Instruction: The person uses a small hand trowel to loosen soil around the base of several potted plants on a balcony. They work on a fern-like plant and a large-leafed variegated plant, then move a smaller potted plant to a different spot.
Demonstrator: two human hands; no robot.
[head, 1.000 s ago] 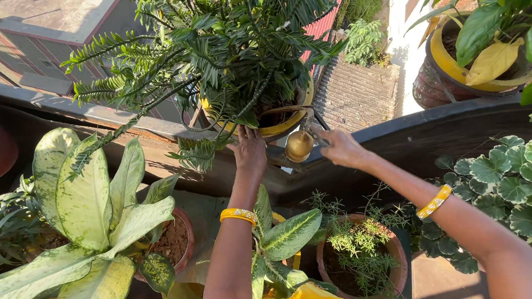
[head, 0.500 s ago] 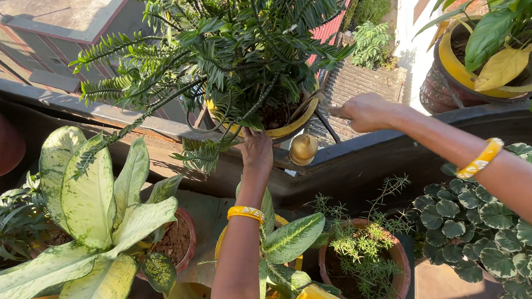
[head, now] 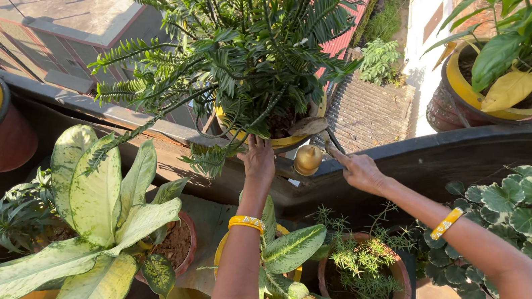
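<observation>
Fern pot (head: pixel 292 141), yellow-rimmed, sits at twelve o'clock on the parapet ledge (head: pixel 163 135), open drop beyond. Left hand (head: pixel 258 160), arm stretched forward, fingers spread against pot's near rim. Right hand (head: pixel 360 170), at one o'clock, closed round a trowel (head: pixel 312 127) handle; leafy pots crowd both sides.

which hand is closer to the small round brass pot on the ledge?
Right, narrowly. The right hand sits just right of the brass pot, fingers reaching toward it. The left hand is left of it, up at the fern's yellow pot.
</observation>
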